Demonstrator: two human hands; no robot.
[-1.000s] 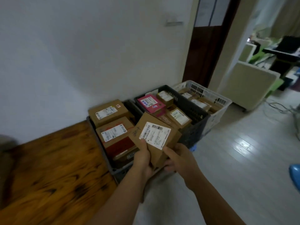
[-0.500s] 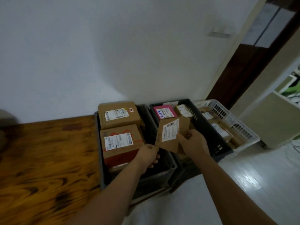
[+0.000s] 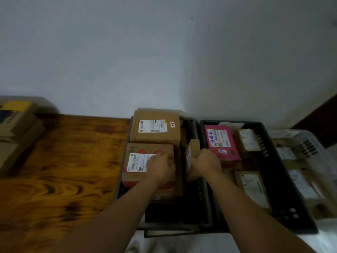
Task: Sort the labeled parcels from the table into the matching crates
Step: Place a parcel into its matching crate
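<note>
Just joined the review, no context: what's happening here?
A person is sorting parcels into crates beside a wooden table. The right-hand grip holds a small brown parcel on edge, about where the left dark crate meets the middle dark crate, near a pink parcel. The left-hand grip rests on a red-printed box in the left crate; whether it clasps it is unclear.

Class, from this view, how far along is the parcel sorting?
Done: the pink cardboard box and others sit in crates. In hand: the right hand grips a small brown cardboard parcel at the rim of the left dark crate. Left: stacked cardboard parcels on the wooden table.
</note>
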